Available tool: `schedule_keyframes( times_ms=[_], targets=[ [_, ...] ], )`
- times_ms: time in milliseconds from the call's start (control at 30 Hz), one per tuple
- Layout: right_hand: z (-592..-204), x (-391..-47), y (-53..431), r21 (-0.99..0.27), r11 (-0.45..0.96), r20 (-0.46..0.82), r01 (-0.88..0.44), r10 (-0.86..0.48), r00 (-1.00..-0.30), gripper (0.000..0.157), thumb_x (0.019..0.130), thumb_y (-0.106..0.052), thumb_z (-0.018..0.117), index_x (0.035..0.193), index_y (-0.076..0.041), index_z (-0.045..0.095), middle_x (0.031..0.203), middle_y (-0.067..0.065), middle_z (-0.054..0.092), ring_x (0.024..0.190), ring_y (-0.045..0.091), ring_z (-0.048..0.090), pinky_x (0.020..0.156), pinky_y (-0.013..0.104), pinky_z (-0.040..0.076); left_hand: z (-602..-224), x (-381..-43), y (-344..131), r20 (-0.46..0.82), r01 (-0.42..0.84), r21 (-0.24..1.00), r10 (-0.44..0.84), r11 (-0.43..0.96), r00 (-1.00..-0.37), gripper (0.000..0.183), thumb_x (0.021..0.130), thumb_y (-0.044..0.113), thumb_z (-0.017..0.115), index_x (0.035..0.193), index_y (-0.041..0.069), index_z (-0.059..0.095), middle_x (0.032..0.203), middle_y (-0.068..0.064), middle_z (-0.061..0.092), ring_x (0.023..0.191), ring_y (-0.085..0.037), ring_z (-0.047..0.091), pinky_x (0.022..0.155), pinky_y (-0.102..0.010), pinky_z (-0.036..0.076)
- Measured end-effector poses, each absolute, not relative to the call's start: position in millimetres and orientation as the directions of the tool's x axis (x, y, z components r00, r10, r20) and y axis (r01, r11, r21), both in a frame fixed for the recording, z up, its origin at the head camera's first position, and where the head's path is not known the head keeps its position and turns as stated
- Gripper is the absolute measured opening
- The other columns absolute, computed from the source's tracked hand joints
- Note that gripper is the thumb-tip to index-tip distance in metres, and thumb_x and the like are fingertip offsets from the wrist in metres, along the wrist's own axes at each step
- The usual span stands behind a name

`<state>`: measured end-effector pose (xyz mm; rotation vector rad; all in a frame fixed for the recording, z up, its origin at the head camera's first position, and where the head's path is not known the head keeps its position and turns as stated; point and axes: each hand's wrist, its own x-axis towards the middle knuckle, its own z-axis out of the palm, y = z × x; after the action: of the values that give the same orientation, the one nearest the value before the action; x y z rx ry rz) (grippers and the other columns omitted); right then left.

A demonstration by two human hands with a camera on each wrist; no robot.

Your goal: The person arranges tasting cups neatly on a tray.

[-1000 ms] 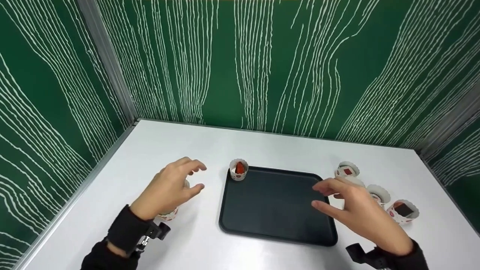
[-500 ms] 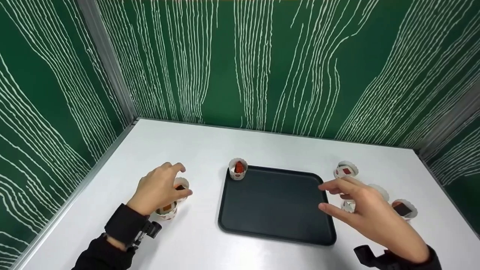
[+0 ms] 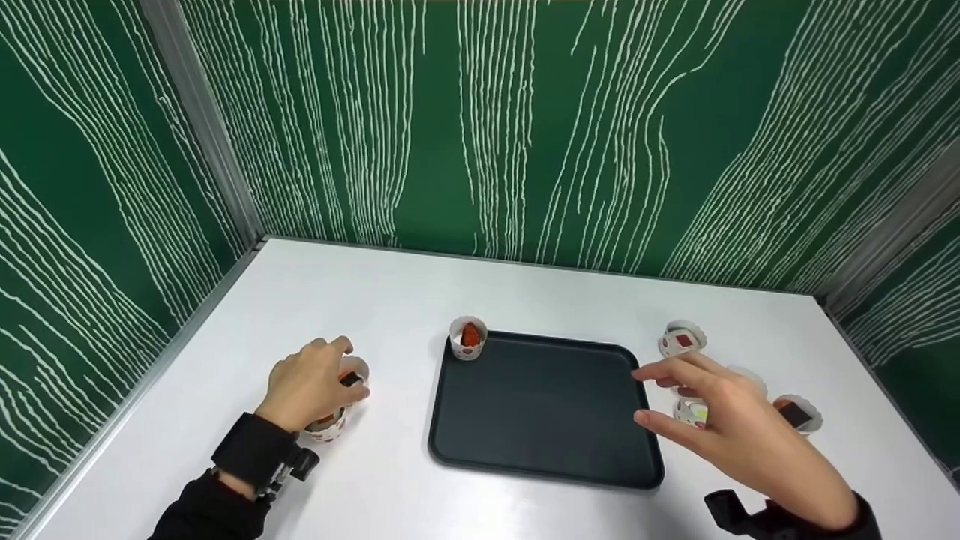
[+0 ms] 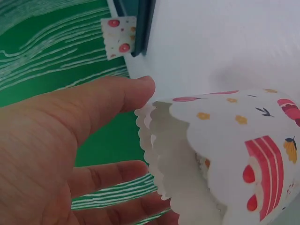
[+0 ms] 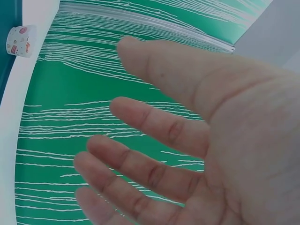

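Over the left part of the white table, my left hand (image 3: pixel 304 386) is lowered onto a white paper baking cup (image 3: pixel 360 369) with a dark square piece inside. Its thumb and fingers spread about the rim. Nearer to me stands a second paper cup (image 3: pixel 328 431), partly hidden under that hand. A printed paper cup (image 4: pixel 262 154) fills the lower right of the left wrist view, thumb right at its scalloped rim. My right hand (image 3: pixel 720 409) hovers with fingers apart and holds nothing, between the dark tray (image 3: pixel 547 412) and the cups at right.
On the tray's far left corner stands a paper cup (image 3: pixel 466 341) with a red piece. Several paper cups cluster at right, among them one with a red square (image 3: pixel 682 340) and one with a dark square (image 3: pixel 795 412). Green walls with white lines enclose the table.
My left hand has moved left and down to the cup with the dark square. My right hand has shifted slightly right. The view has turned a little.
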<state>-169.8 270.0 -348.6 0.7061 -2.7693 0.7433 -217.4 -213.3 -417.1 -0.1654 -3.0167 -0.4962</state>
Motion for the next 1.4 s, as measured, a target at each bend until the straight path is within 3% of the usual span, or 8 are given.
schedule_keyframes(
  times_ms=[200,533,767,1000,1400],
  targets=[
    [-348.1,-164.6,267.2,-0.408,0.749,0.320,-0.522,-0.418,-0.850,0.035,0.091,-0.030,0.087,0.124,-0.031,0.075,0.123,-0.013,0.070,0.101,0.016,0.074,0.080,0.029,0.062,-419.7,-220.3,-213.3,0.095,0.141,0.268,0.120,0.953,-0.988,0.027,0.086,0.029,0.086,0.109,0.015,0.081,0.119,-0.014,0.077,0.101,-0.036,0.072,0.079,-0.066,0.057],
    [-347.9,-162.2,266.6,-0.405,0.759,0.293,-0.509,-0.420,-0.859,0.036,0.091,-0.033,0.087,0.125,-0.030,0.074,0.126,-0.013,0.071,0.101,0.013,0.070,0.078,0.028,0.060,-424.0,-221.5,-211.6,0.132,0.181,0.282,0.149,0.942,-0.980,0.016,0.086,0.021,0.084,0.102,0.017,0.082,0.115,-0.012,0.076,0.099,-0.034,0.071,0.076,-0.063,0.057],
    [-347.5,-162.4,266.4,-0.393,0.758,0.299,-0.520,-0.429,-0.852,0.036,0.092,-0.033,0.085,0.127,-0.031,0.074,0.124,-0.014,0.070,0.099,0.006,0.064,0.079,0.026,0.057,-426.1,-223.7,-210.1,0.148,0.188,0.323,0.146,0.928,-0.978,0.020,0.084,0.015,0.084,0.104,0.014,0.081,0.109,-0.012,0.074,0.091,-0.030,0.068,0.071,-0.052,0.059],
    [-347.7,-162.6,265.4,-0.382,0.762,0.298,-0.522,-0.434,-0.850,0.036,0.093,-0.034,0.085,0.127,-0.030,0.074,0.125,-0.014,0.070,0.098,0.007,0.066,0.082,0.027,0.058,-420.6,-225.5,-204.9,0.120,0.136,0.390,0.096,0.911,-0.988,0.027,0.085,0.017,0.086,0.109,0.009,0.078,0.108,-0.013,0.074,0.091,-0.029,0.067,0.074,-0.050,0.059],
    [-349.8,-162.2,267.0,-0.408,0.774,0.262,-0.485,-0.410,-0.874,0.036,0.094,-0.037,0.083,0.128,-0.031,0.073,0.124,-0.015,0.069,0.106,0.012,0.068,0.087,0.029,0.058,-405.5,-223.0,-184.3,0.247,0.264,0.398,0.174,0.879,-0.953,0.022,0.084,0.017,0.088,0.102,0.010,0.079,0.101,-0.012,0.073,0.086,-0.027,0.065,0.073,-0.048,0.057]
  ],
)
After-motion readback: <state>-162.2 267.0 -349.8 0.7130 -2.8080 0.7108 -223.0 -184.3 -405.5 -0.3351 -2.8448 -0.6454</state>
